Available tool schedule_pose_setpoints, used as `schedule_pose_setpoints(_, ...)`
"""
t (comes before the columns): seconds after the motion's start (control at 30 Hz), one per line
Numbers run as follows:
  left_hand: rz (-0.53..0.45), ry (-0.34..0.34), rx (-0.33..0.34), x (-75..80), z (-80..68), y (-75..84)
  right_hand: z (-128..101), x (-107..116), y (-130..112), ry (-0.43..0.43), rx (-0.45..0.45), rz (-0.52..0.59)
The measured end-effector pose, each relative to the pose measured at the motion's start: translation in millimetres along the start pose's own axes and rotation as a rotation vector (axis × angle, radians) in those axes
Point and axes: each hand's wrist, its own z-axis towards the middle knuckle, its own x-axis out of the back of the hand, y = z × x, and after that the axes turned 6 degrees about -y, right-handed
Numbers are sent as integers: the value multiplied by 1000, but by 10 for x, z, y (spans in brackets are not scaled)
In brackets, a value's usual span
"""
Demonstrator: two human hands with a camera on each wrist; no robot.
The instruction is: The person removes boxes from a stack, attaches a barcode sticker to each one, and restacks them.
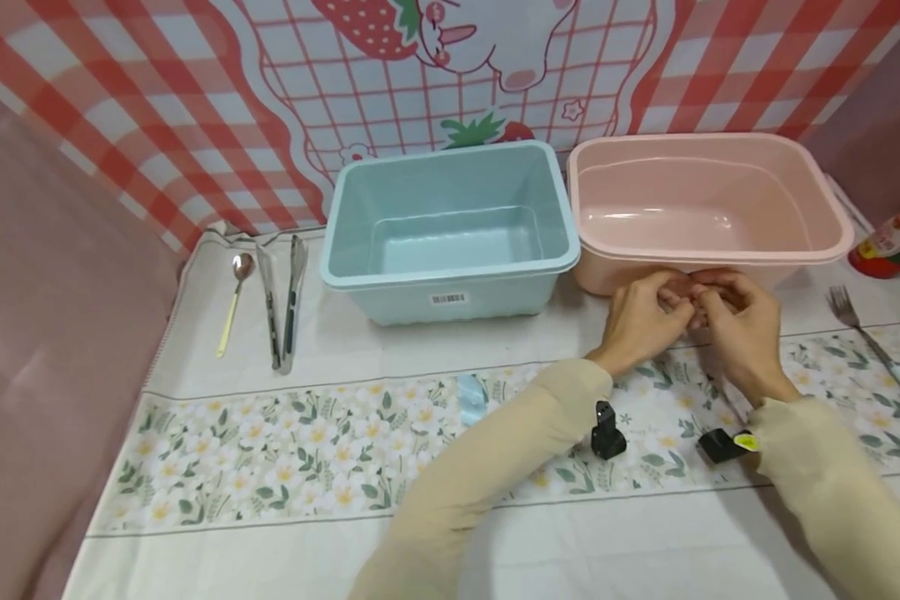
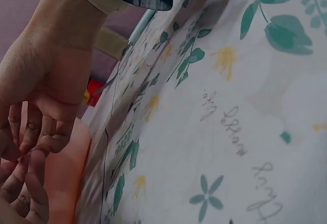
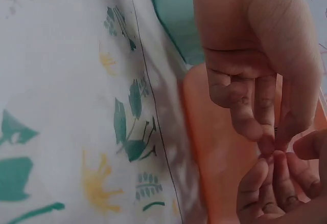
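Both hands meet at the front wall of a pink plastic tub (image 1: 630,271), just under its rim. My left hand (image 1: 641,317) has its fingers bent, their tips against those of my right hand (image 1: 742,329), whose fingers are bent too. A small patch of dark printed lines (image 3: 276,131) shows between the left fingers in the right wrist view, and looks like part of a label. The fingertips cover most of that spot, so I cannot tell whether either hand pinches the label.
A light-blue tub (image 1: 450,279) with a barcode label stands left of the pink one. Farther left lie a spoon (image 1: 228,321), a knife (image 1: 268,308) and tongs (image 1: 292,304). At right are a fork (image 1: 862,329) and a red-and-green bottle (image 1: 892,242). A floral cloth (image 1: 307,450) covers the table.
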Motion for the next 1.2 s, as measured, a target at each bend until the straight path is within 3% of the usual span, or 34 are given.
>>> schedule_pose_setpoints(0.1,16,4,23,18,10,-10,28,-22,3,-21,-17,22)
schedule_pose_setpoints(0.47,60,3,102,12,34,-36,74,-53,62,-75,-61,-139)
schedule_pose_setpoints(0.67,72,-25,91,45,23,-41,71,-76,37,-71,-54,-279)
schedule_pose_setpoints(0.87,121,-78,62,216,-147,-7,-63,-79,-72,-110,-25,-406)
schedule_pose_setpoints(1.03,80,-119,-81,588,-401,73,-294,-81,-262,-150,136,-597)
schedule_pose_setpoints(1.13,61,-97,-187,904,-601,115,-417,-76,-416,-167,330,-710)
schedule_pose_setpoints(1.2,49,-47,-242,1136,-735,120,-445,-47,-527,-173,495,-784)
